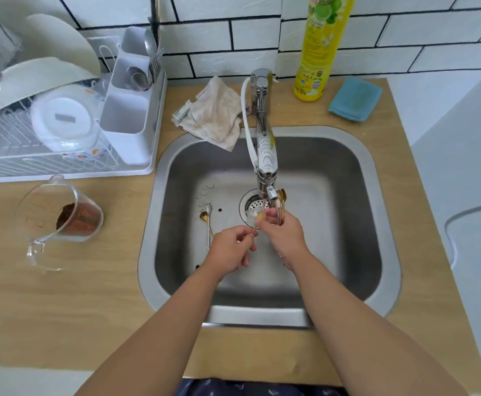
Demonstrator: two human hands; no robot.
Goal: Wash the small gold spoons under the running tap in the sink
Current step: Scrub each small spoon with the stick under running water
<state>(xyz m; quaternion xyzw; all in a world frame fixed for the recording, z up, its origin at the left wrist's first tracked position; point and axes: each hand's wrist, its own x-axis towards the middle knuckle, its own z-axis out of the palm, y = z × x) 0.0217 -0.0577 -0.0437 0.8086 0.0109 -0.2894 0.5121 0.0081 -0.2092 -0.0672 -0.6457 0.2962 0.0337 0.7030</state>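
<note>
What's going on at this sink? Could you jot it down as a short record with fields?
Activity: rinsing small gold spoons
Tap: running, stream falls near the drain
Left hand: pinches the handle end of the spoon under the stream
Right hand: rubs that spoon's bowl and grips several gold spoons upright
Sink: two more spoons lie on its floor, left of the drain
Counter: dish rack, measuring jug, soap bottle
</note>
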